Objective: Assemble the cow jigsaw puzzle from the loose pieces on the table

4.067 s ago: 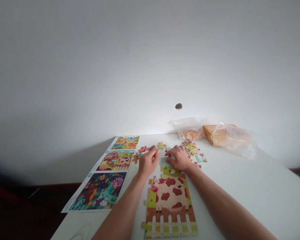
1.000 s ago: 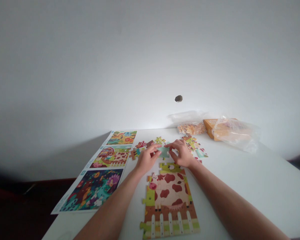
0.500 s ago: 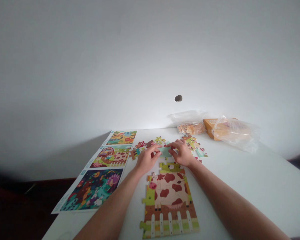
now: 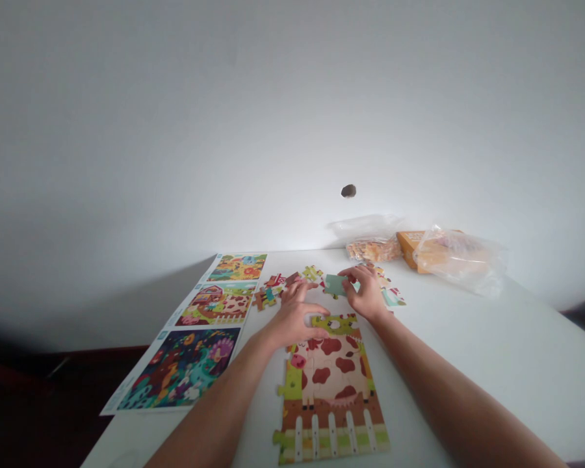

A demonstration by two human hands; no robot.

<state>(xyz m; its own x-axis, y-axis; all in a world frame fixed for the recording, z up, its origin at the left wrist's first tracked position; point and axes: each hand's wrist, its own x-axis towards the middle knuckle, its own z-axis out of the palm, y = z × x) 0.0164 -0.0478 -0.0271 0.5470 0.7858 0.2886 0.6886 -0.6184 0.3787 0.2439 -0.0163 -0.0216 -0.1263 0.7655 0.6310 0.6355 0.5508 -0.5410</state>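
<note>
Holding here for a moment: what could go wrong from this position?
Two risks, as I judge it. The left hand is spread over the upper left part of the joined cow section; a press or sideways sweep could shift its pieces. The right hand holds the pale green piece by one side, close to loose pieces, so it might twist or knock them.

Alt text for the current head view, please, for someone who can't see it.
A person's right hand holds a pale green puzzle piece beyond a partly assembled cow puzzle on a white table. The left hand is spread at its upper left; loose pieces, a printed sheet and an orange box lie around.
</note>
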